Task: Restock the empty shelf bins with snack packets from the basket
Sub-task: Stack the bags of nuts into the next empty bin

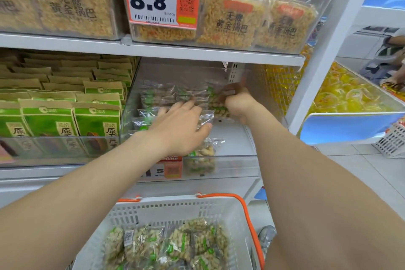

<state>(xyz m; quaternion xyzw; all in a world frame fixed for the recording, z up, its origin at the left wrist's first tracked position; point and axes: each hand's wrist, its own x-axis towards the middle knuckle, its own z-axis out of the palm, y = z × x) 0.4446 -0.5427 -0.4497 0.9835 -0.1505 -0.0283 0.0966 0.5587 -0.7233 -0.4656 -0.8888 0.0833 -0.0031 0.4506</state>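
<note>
Clear shelf bin (236, 161) holding snack packets (162, 96); left hand (182, 125) fingers spread flat over them, right hand (238, 105) fingers clenched on one packet (219, 103). More below in white basket (232, 215).

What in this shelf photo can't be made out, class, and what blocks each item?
1. Lower price tag, head view: the left hand and forearm cover its first digits.
2. Right hand grip: fingers curl away into the packets, so how many it holds is unclear.
3. Basket: its near end is cut off by the bottom edge.
4. Packet print: blurred behind the clear bin wall.
</note>
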